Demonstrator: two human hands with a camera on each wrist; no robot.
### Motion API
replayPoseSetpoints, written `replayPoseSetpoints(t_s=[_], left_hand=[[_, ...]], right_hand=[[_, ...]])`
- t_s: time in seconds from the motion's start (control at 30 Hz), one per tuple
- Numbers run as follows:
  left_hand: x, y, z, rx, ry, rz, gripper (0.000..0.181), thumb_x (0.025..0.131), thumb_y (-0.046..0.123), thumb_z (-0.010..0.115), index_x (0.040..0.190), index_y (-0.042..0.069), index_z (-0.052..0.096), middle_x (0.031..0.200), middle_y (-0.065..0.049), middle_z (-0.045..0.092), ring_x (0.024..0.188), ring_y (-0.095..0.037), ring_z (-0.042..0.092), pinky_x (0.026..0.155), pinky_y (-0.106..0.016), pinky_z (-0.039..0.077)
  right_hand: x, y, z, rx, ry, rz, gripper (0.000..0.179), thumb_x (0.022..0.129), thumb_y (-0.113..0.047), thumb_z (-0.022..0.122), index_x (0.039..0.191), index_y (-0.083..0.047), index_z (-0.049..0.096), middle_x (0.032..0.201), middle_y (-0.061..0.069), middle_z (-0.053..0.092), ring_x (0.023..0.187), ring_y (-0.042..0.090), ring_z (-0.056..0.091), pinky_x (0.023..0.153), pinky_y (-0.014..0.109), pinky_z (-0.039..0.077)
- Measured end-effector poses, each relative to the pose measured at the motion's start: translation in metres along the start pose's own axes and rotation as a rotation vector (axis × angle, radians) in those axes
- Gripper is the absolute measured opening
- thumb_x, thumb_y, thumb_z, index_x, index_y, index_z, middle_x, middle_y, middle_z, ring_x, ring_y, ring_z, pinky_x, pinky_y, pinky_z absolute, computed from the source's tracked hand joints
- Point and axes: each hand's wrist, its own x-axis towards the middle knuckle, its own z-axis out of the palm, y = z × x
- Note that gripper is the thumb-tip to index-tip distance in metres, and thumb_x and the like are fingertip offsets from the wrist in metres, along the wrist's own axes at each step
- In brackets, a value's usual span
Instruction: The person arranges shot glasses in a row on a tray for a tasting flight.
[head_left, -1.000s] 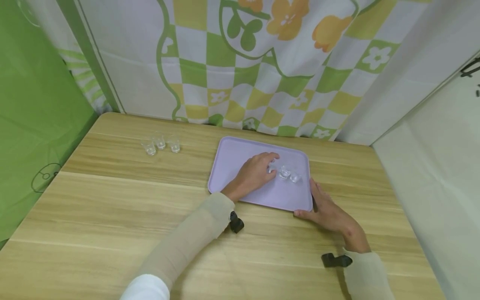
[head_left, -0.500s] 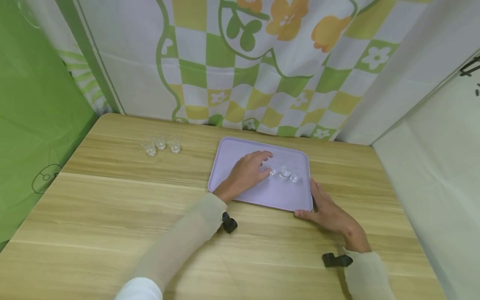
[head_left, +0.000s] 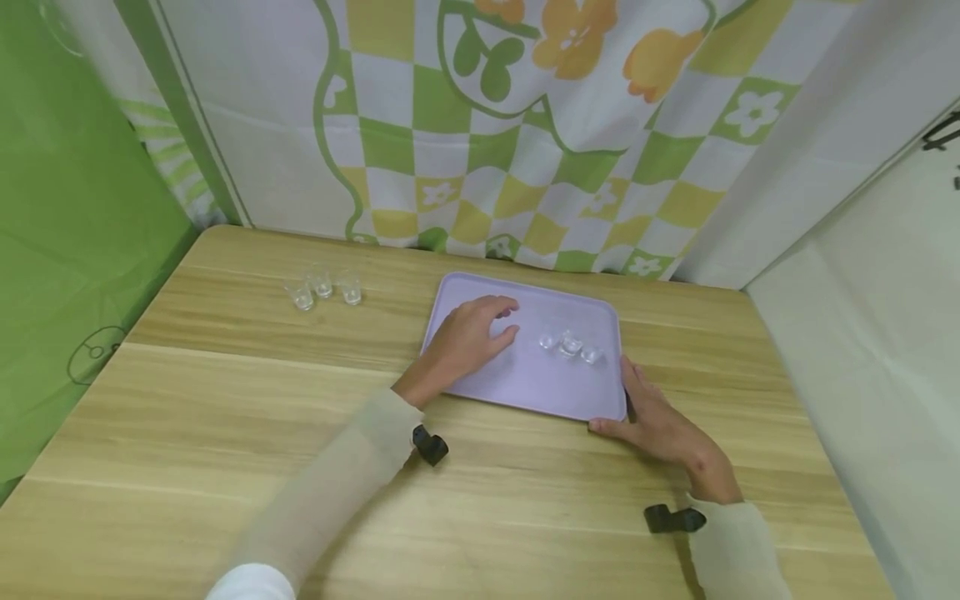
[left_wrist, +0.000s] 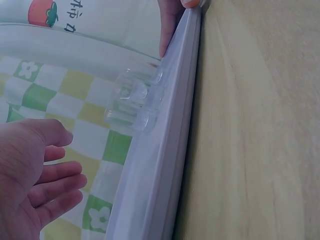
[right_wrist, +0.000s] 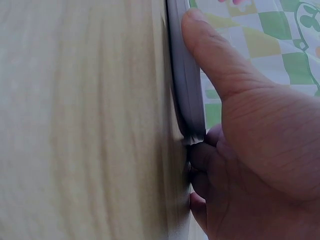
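Observation:
Over the left half of a lilac tray (head_left: 525, 400), my left hand (head_left: 461, 337) is held with thumb and fingers apart and nothing between them. Three small clear shot glasses (head_left: 570, 344) stand close together on the tray's right half. In the left wrist view, the same glasses (left_wrist: 131, 97) lie beyond my spread fingers (left_wrist: 60, 192). My right hand (head_left: 660, 421) holds the tray's near right corner, thumb along the front edge and fingers at the right side. The right wrist view shows the thumb (right_wrist: 220, 55) against the tray's edge (right_wrist: 187, 75).
Three more clear shot glasses (head_left: 322, 287) stand grouped on the wooden table (head_left: 225, 433), left of the tray. A checked, flowered curtain (head_left: 510, 167) hangs behind the table, and green cloth (head_left: 75, 208) hangs at the left.
My left hand has drawn back leftward from the leftmost glass on the tray, leaving it beside the other two. The right hand and tray have stayed in place.

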Motion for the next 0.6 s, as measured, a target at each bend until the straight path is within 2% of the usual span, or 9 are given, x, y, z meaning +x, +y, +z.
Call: replayPoseSetpoints(t_s=[0.4, 0.6], left_hand=[[-0.014, -0.007, -0.021, 0.026, 0.04, 0.039, 0.026, 0.095, 0.015, 0.074, 0.117, 0.003, 0.074, 0.118, -0.009, 0.073, 0.11, -0.025, 0.068, 0.098, -0.035, 0.053], [-0.024, -0.013, -0.035, 0.002, 0.074, 0.027, 0.026, 0.095, 0.015, 0.074, 0.117, 0.002, 0.074, 0.117, -0.009, 0.073, 0.109, -0.024, 0.068, 0.095, -0.036, 0.054]], right_hand=[[-0.001, 0.0, -0.001, -0.002, -0.012, 0.012, 0.118, 0.093, -0.047, 0.075, 0.163, -0.008, -0.011, 0.166, 0.032, -0.006, 0.15, 0.053, -0.006, 0.114, 0.075, 0.008], [-0.001, -0.001, 0.0, -0.007, -0.02, 0.037, 0.119, 0.093, -0.051, 0.074, 0.163, -0.009, -0.012, 0.165, 0.033, -0.007, 0.149, 0.055, -0.004, 0.113, 0.076, 0.008]])
